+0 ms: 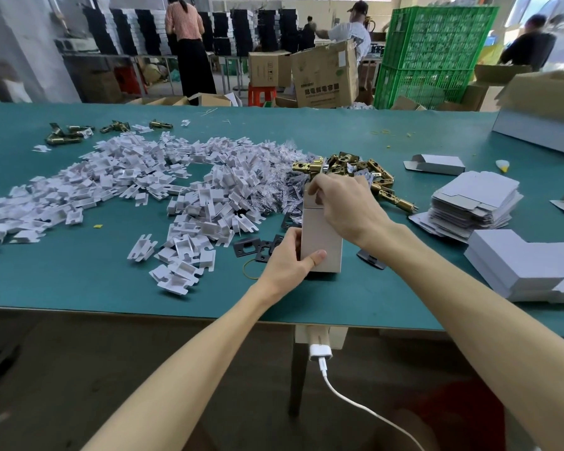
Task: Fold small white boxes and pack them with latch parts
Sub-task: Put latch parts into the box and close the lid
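White box (319, 236) stands on end on the green table (79, 281), long axis upright, top end toward the brass latches (381, 180). I see the left hand (287, 262) gripping its lower end, thumb across the front; right hand (345, 203) pinches the top flap.

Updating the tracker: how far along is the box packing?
Done: one folded box lies aside at right, flap open. In hand: the left hand grips an upright white box while the right hand works its top flap. Left: a stack of flat blanks, a pile of brass latches and a large spread of white inserts.
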